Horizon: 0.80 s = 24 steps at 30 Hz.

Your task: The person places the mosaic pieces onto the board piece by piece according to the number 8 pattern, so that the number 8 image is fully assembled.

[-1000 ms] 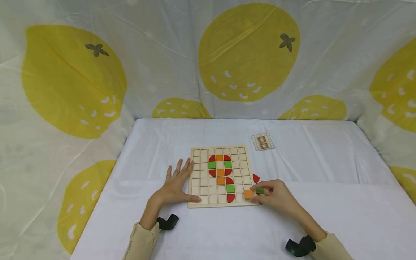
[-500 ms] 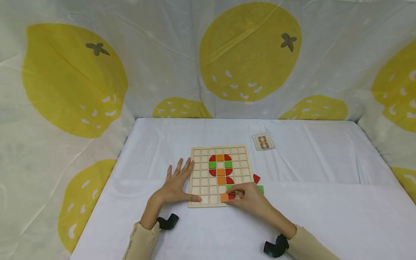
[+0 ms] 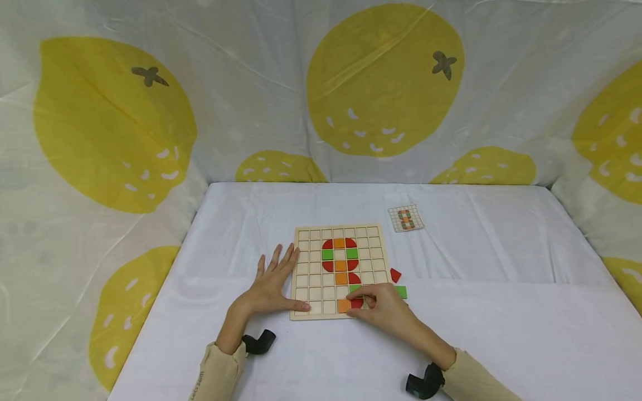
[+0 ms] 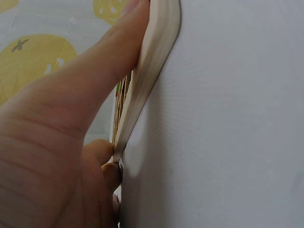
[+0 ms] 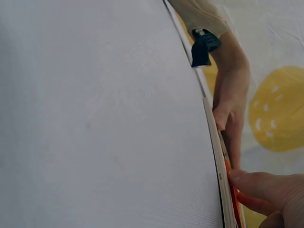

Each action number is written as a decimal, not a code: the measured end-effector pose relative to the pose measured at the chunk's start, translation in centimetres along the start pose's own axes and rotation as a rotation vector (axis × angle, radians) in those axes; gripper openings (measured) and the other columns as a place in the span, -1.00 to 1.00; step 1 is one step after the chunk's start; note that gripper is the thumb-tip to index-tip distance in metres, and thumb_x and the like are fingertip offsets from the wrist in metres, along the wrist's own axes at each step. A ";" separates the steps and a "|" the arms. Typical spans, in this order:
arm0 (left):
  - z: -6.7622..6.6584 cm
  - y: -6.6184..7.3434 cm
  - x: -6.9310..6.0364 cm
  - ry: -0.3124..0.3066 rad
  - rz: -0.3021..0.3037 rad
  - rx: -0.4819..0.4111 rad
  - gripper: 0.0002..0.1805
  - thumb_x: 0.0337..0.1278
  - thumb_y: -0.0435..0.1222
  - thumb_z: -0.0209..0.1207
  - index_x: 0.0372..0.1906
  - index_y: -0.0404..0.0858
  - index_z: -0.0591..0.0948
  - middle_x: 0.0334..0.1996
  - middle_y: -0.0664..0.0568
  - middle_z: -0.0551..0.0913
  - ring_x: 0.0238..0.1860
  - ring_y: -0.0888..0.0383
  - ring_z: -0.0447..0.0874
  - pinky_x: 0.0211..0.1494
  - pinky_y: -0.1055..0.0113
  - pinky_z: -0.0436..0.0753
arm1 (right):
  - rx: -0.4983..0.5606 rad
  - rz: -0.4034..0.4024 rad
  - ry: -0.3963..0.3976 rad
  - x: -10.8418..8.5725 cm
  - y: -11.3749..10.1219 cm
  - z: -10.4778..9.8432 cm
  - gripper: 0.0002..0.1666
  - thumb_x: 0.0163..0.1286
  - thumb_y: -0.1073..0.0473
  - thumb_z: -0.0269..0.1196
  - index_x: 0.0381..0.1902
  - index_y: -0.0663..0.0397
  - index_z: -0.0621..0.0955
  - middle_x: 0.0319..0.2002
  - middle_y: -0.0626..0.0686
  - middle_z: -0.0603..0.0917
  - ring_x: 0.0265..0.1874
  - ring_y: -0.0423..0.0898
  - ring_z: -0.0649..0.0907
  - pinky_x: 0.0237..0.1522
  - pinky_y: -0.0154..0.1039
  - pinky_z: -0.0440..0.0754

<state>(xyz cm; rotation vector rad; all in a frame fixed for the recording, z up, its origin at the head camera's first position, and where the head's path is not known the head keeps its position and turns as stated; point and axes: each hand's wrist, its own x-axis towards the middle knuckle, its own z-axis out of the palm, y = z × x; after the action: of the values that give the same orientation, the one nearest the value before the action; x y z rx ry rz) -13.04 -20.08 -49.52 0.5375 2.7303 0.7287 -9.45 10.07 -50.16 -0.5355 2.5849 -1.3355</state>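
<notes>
A square wooden grid board (image 3: 316,318) lies on the white table, with red quarter-round, green and orange square tiles in a figure in its cells. My left hand (image 3: 263,292) rests at the board's left side, fingers spread along the edge and thumb on the lower left corner. My right hand (image 3: 386,306) pinches an orange square tile (image 3: 343,306) by its right side, thumb and forefinger at its edges. It sits in the bottom row, left of a red quarter-round tile (image 3: 356,303). In the right wrist view, the right thumb (image 5: 256,183) touches the orange tile (image 5: 227,165).
Beyond the board's upper right corner lies a small pattern card (image 3: 405,218). Right of the board are a loose red tile (image 3: 395,275) and a green tile (image 3: 402,292), partly behind the right hand. A lemon-print cloth (image 3: 251,83) hangs behind the table.
My right hand has carried the orange tile leftward from the board's right edge to the bottom row, then lowered it slightly into the cell. The left hand has stayed still.
</notes>
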 end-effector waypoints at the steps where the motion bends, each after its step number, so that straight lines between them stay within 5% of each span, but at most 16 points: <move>1: 0.0 0.0 0.0 0.000 0.000 -0.001 0.50 -0.21 0.28 0.53 0.70 -0.20 -0.13 0.72 -0.10 -0.25 0.70 -0.24 -0.48 0.59 -0.42 -0.46 | -0.001 0.003 0.001 0.0 0.0 0.0 -0.74 0.12 0.12 0.61 -0.20 -0.05 0.84 -0.74 -0.22 0.16 -0.69 -0.37 0.16 -0.57 -0.47 0.08; 24: 0.1 -0.1 0.0 -0.008 -0.003 0.023 0.51 -0.21 0.31 0.51 0.70 -0.18 -0.15 0.72 -0.07 -0.28 0.70 -0.22 -0.49 0.59 -0.41 -0.47 | 0.006 0.025 0.070 -0.2 -0.1 0.6 -0.75 0.06 0.14 0.64 -0.25 -0.04 0.87 -0.79 -0.24 0.19 -0.72 -0.41 0.19 -0.62 -0.47 0.05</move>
<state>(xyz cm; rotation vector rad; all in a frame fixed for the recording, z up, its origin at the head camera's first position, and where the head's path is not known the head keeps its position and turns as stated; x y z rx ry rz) -13.05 -20.13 -49.69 0.5400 2.7349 0.6937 -9.02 9.64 -50.41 -0.4613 2.6332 -1.3779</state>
